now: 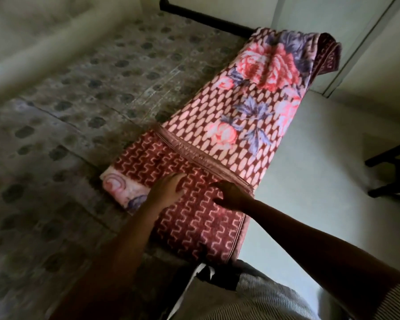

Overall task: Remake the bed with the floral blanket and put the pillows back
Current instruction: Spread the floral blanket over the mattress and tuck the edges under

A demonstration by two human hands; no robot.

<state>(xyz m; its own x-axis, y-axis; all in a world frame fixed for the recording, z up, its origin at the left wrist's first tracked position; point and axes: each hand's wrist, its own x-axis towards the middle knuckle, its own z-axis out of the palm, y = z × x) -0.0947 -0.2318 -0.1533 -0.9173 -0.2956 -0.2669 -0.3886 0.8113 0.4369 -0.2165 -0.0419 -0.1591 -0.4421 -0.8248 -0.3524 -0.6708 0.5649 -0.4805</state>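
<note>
Blanket (238,112): folded in a long strip along the right edge of the bed (97,88), not spread. My left hand (169,189) and right hand (232,196) both lie flat on its near fold, fingers straight, grasping nothing. Beyond them the bed lies uncovered up to the rail (206,20). No pillows in view. Judgement — early stage: unfolding, spreading and pillows all remain.

Floral blanket (247,105), 2 patterns: under the left hand (169,189) and right hand (232,196), maroon with pale pink zigzag lines. Beyond the fingertips, maroon with pale pink ovals, pink-red roses and violet-blue leaves. Bed sheet (79,107), left of the left hand — grey-green with dark round spots. Garment (275,299), nearer than both hands — fine grey-white stripes.
</note>
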